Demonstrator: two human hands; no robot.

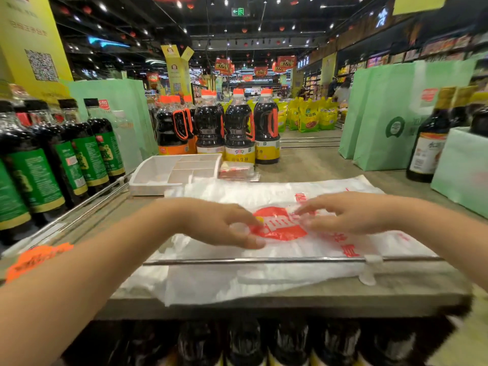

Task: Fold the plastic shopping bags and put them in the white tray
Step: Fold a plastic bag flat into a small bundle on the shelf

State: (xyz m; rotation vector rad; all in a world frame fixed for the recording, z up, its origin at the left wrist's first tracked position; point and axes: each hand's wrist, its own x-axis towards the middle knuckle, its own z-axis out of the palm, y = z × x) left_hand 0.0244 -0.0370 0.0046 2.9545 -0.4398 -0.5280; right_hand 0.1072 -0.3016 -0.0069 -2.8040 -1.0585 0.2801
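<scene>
Fingers of left hand pinch bag.

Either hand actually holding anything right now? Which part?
Nothing lifted. Left hand seems to pinch the plastic bag at the red logo's left edge; right hand rests flat on its right side.

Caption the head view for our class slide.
Left hand and right hand touch a white red-printed plastic shopping bag before a white divided tray.

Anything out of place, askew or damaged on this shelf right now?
Nothing looks spilled or broken. The one oddity is the plastic bag. It lies crumpled under the metal rail, and its near end droops past the front edge of the shelf, so it is not flat for folding.
</scene>
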